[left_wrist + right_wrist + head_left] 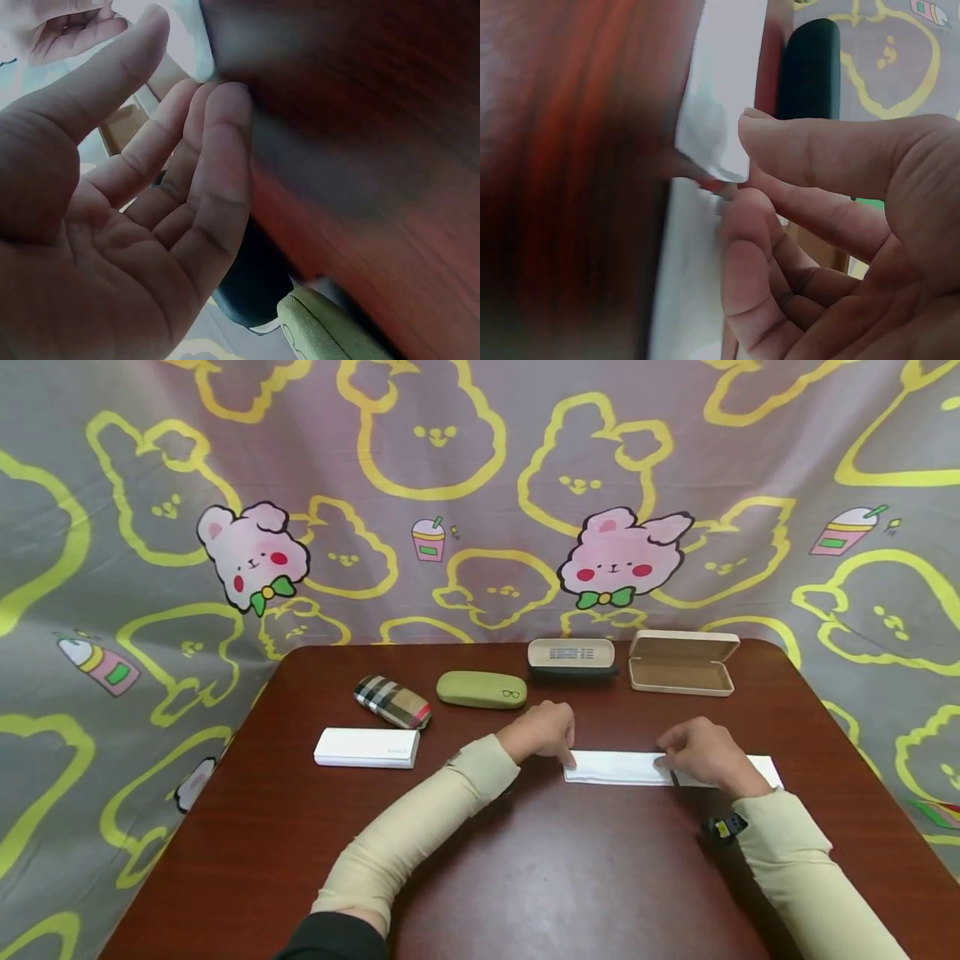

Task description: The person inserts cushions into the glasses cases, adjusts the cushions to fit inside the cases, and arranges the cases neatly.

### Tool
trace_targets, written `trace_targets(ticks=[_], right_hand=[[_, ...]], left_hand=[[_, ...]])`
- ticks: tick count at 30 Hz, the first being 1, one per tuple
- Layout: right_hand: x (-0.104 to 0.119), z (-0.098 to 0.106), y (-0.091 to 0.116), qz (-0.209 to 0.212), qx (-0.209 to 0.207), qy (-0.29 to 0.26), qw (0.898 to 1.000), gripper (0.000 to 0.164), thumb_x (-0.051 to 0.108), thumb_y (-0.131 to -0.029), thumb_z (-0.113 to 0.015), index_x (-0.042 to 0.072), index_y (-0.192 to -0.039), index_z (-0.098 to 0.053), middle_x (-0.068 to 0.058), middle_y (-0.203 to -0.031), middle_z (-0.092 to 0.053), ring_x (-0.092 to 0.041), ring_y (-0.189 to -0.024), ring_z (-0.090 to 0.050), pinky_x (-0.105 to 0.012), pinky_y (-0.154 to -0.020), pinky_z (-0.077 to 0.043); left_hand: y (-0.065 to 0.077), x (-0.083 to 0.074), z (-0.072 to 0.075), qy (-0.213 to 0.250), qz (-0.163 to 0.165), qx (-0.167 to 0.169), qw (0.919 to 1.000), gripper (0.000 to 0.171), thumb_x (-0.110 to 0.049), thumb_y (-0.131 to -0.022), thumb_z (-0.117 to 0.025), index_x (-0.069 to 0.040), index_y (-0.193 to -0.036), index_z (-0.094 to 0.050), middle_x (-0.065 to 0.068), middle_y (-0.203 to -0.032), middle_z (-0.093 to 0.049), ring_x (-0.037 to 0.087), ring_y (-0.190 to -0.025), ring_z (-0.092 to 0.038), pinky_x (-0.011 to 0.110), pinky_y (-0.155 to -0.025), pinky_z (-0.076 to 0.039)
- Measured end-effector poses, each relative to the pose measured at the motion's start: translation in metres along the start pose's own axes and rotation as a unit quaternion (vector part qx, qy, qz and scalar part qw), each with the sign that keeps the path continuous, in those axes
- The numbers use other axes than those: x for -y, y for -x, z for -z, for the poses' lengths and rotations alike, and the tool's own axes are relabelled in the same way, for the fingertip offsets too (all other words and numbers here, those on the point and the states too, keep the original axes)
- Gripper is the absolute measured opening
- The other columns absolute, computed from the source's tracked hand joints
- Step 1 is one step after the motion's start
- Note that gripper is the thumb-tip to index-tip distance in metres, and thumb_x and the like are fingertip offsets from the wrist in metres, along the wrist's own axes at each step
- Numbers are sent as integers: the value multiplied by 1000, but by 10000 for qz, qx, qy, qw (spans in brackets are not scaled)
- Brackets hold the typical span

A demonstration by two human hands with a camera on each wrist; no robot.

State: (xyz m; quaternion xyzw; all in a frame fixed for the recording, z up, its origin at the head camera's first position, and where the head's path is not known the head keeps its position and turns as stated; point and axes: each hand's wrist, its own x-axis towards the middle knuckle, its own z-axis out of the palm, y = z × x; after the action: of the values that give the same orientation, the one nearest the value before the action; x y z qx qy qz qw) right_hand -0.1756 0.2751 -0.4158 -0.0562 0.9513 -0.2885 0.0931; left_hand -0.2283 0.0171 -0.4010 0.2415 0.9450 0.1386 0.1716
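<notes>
On the desk [600, 877], the left hand's [543, 729] grip pinches a white strip [618, 767] at its nine o'clock end, the right hand's [707, 753] pinching it toward three.

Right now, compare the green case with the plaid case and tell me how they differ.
The green case is plain apart from a small glasses drawing, while the plaid case has tan, black and white checks. In the head view, the green case lies nearly straight across the table; the plaid case lies at a slant, farther left. Both look closed and have rounded ends.
</notes>
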Motion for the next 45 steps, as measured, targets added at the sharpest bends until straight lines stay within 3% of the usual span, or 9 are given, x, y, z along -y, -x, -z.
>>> trace_targets(ticks=[7,12,16,19,26,30,35,41,45], right_hand=[[-1,-8,0,-15,-189,-55,9998,16,14,-80,-83,2,-89,-77,-4,-79,-69,-25,-75,-59,-36,-59,-45],[-3,-10,1,23,-274,-117,9996,10,16,-82,-81,8,-80,-74,0,-73,-65,-22,-70,-55,-35,-57,-43],[-6,-10,3,-50,-422,-479,9979,11,17,-84,-78,7,-83,-73,-3,-77,-65,-22,-71,-53,-35,-59,-42],[-7,-9,5,-91,-553,-963,9938,12,16,-87,-76,4,-86,-73,-7,-84,-66,-23,-74,-53,-35,-60,-43],[-6,-9,7,103,-961,-1885,9773,12,9,-89,-73,-2,-88,-70,-10,-82,-68,-19,-72,-58,-29,-58,-46],[-6,-14,4,130,-1155,-2208,9684,15,9,-90,-72,-6,-94,-68,-10,-77,-68,-17,-67,-59,-28,-55,-44],[-5,-20,0,194,-1326,-2307,9638,26,10,-95,-67,-8,-114,-67,-17,-91,-69,-14,-74,-61,-26,-59,-45],[1,-15,-9,268,-1328,-2211,9658,30,14,-100,-62,-7,-121,-67,-20,-99,-67,-14,-80,-60,-26,-66,-51],[8,-13,-18,191,-1243,-2444,9615,30,14,-101,-60,-8,-122,-65,-24,-108,-66,-10,-83,-62,-27,-69,-54]], left_hand=[[-1,1,-6,-37,117,77,9999,30,-24,-73,-94,-15,-64,-66,-5,-64,-61,12,-62,-56,26,-54,-46],[-1,5,-6,84,-126,30,9999,27,-21,-76,-90,-16,-64,-67,-7,-63,-62,11,-64,-57,25,-58,-46],[1,11,-5,628,-310,-68,9975,24,-15,-77,-88,-15,-65,-68,-7,-63,-61,10,-64,-55,23,-57,-45],[3,17,-4,1402,-295,-66,9897,21,-9,-77,-86,-13,-68,-68,-2,-63,-64,12,-62,-59,23,-56,-45],[4,30,-2,2910,-150,108,9565,16,3,-83,-75,-4,-74,-64,9,-67,-65,21,-59,-66,32,-57,-54],[3,32,-3,3076,15,-9,9515,10,4,-83,-75,-3,-80,-67,8,-66,-65,19,-58,-64,31,-56,-53],[4,33,0,3225,105,-199,9463,5,3,-84,-76,1,-88,-75,8,-65,-67,19,-59,-63,29,-56,-50],[3,37,16,3606,200,-425,9315,4,-1,-87,-75,2,-89,-75,5,-62,-63,20,-61,-61,40,-66,-52],[1,42,25,3819,315,-658,9213,5,-4,-88,-74,1,-89,-76,4,-61,-61,19,-59,-58,38,-63,-48]])
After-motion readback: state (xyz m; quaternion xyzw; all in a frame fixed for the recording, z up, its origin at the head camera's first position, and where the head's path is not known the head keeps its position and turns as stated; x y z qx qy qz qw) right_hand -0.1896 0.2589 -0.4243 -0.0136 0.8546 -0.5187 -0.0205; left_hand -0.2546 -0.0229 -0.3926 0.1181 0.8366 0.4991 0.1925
